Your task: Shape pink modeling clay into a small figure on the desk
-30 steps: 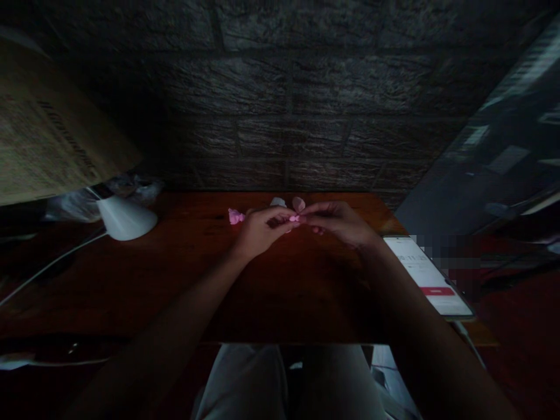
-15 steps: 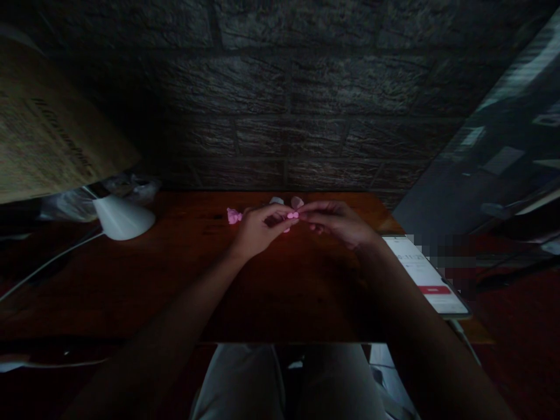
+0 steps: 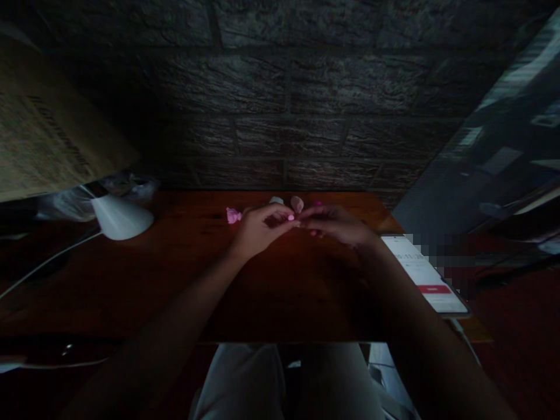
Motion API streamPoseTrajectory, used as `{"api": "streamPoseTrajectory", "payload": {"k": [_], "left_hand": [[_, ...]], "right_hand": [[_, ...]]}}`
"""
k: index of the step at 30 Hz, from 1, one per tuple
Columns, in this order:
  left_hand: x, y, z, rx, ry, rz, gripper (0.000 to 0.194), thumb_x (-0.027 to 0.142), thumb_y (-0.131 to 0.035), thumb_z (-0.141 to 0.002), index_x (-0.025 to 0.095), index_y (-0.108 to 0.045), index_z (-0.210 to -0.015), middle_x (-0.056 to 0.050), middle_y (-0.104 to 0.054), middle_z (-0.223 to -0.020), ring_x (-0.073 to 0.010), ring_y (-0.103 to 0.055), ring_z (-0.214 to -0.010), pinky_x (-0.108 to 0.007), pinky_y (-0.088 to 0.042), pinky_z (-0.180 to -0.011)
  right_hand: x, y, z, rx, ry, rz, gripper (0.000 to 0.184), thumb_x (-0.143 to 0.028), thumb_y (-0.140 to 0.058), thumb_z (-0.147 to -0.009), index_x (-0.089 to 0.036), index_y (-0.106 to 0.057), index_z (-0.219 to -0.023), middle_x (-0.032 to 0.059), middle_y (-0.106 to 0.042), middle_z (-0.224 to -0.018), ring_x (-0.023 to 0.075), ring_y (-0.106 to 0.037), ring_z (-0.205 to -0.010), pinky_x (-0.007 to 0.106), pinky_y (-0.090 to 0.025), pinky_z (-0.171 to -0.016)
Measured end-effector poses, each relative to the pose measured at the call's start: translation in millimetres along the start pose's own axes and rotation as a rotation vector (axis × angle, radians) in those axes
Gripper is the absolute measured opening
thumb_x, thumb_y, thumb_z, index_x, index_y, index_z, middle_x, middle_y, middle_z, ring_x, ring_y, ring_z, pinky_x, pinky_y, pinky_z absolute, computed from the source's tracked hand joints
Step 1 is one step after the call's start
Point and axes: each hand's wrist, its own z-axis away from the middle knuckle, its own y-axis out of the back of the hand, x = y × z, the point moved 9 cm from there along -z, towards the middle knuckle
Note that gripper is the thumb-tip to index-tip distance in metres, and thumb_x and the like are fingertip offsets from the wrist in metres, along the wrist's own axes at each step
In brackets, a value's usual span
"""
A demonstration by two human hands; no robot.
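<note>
Over the far half of the wooden table, my left hand pinches a small bright pink lump between thumb and fingers. My right hand meets it from the right, its thumb and forefinger pressed together at the lump's side. Whether anything is caught in the right pinch cannot be made out. A crumpled pink piece lies left of my left hand. Behind the fingertips are a pale pink rounded piece and a whitish piece. A magenta bit shows just behind my right hand.
A white lamp-like cone with a cable stands at left, below a printed brown paper bag. A lit phone lies at the table's right edge. The dark block wall rises behind the table.
My right fingertips have shifted slightly and lowered, and less of the pink lump shows between the hands. The magenta bit behind my right hand has come into sight. My left hand is almost still.
</note>
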Motion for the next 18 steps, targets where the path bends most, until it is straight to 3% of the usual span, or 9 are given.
{"api": "streamPoseTrajectory", "payload": {"k": [4, 8, 14, 18], "left_hand": [[2, -1.5, 0, -0.013, 0.0, -0.007, 0.015, 0.029, -0.083, -0.082, 0.018, -0.072, -0.084, 0.0, -0.077, -0.078, -0.0111, -0.069, -0.066, -0.02, -0.055, -0.06], [3, -3.0, 1, -0.024, -0.001, 0.002, 0.016, 0.028, -0.084, -0.08, 0.018, -0.072, -0.083, -0.001, -0.077, -0.078, -0.0111, -0.069, -0.066, -0.021, -0.055, -0.062], [8, -1.6, 1, -0.007, -0.045, 0.048, 0.017, 0.028, -0.085, -0.08, 0.019, -0.071, -0.082, -0.002, -0.077, -0.083, -0.0132, -0.071, -0.073, -0.024, -0.057, -0.068], [13, -0.9, 0, -0.013, -0.104, 0.009, 0.015, 0.027, -0.083, -0.082, 0.018, -0.071, -0.082, -0.004, -0.077, -0.087, -0.0146, -0.072, -0.079, -0.026, -0.058, -0.072]], "right_hand": [[14, -12, -2, -0.131, -0.053, 0.261, 0.018, -0.03, -0.071, -0.079, -0.018, -0.081, -0.089, 0.0019, -0.073, -0.076, 0.0122, -0.06, -0.062, 0.024, -0.044, -0.058], [19, -8, -2, -0.141, -0.085, 0.395, 0.014, -0.025, -0.069, -0.08, -0.017, -0.08, -0.083, 0.0032, -0.074, -0.074, 0.0122, -0.06, -0.06, 0.024, -0.044, -0.058], [-4, -2, 4, -0.022, -0.021, 0.067, 0.033, -0.048, -0.074, -0.083, -0.018, -0.08, -0.096, 0.0031, -0.073, -0.077, 0.0119, -0.059, -0.064, 0.022, -0.041, -0.054], [-9, -18, 4, -0.053, -0.017, -0.154, 0.035, -0.052, -0.083, -0.076, -0.019, -0.08, -0.088, -0.0005, -0.065, -0.068, 0.0095, -0.054, -0.059, 0.021, -0.042, -0.054]]}}
